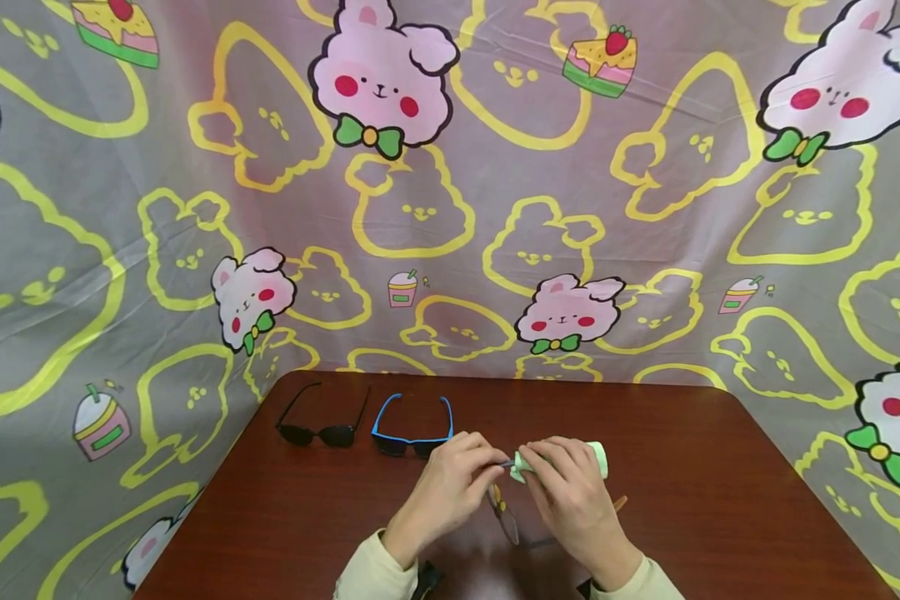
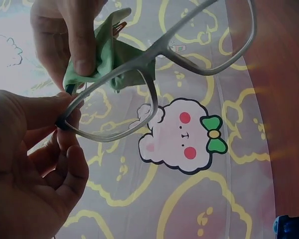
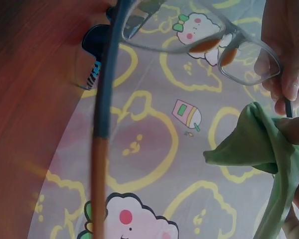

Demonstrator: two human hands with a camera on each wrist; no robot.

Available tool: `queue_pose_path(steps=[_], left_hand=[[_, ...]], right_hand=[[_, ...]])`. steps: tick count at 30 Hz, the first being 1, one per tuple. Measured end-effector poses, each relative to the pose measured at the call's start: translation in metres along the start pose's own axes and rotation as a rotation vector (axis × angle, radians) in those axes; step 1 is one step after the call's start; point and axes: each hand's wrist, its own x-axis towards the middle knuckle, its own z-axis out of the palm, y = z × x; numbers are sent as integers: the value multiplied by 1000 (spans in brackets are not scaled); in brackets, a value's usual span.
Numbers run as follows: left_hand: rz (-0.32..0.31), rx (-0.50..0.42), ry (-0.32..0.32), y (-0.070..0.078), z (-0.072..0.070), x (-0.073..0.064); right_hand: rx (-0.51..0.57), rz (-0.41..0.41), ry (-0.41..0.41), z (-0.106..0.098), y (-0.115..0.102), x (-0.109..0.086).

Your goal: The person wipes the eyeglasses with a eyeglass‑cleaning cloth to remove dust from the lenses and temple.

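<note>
Between both hands is a pair of eyeglasses (image 2: 134,63) with a clear-grey frame, held up over the table. My left hand (image 1: 457,477) pinches the frame at one outer corner, by the dark hinge, between thumb and fingers. A pale green cloth (image 1: 598,460) is in my right hand (image 1: 570,487), whose fingers and thumb grip it around the side arm next to that hinge. Most of this arm is hidden by the cloth and fingers. The other arm, dark with an orange-brown end (image 3: 98,184), sticks out free in the right wrist view.
Black sunglasses (image 1: 318,434) lie with arms unfolded at the table's far left. Beside them, closer to my left hand, are blue-framed sunglasses (image 1: 405,442). The brown table (image 1: 690,467) meets a hanging cartoon-print curtain (image 1: 480,208) at its back and sides.
</note>
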Motion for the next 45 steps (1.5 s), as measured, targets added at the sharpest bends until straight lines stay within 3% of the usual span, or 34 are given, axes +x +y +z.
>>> queue_pose_path(steps=[28,39,45], left_hand=[[41,61,-36,1,1,-2],[31,50,-40,-2,-1,-5],[12,53,-82,-3,-3,-6]], right_hand=[[29,-9,-76,-2,2,-8],[20,-30,-66,-3,6,-9],[24,-9,-109,-5,8,-11]])
